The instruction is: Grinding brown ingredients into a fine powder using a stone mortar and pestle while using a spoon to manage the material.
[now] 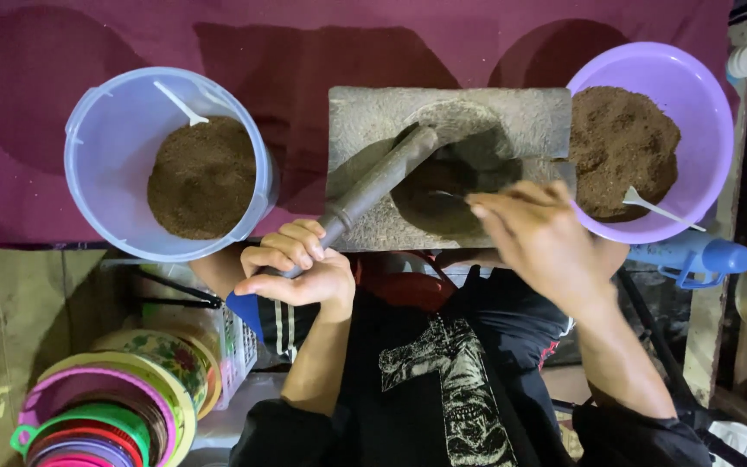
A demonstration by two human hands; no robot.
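- Left hand (297,264) was clamped round the grey stone pestle (379,183), which lay tilted into the stone mortar (529,121)
- Right hand (539,240) pinched a spoon (445,196) over the mortar's dark hollow, beside the purple bowl (709,95) of brown powder

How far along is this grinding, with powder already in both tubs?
Done, it seems: brown powder fills the blue bucket and the purple basin, each with a white spoon. In hand: the left hand grips the stone pestle on the grinding slab, while the right hand works a spoon in the dark paste. Left: that paste, not yet moved off.
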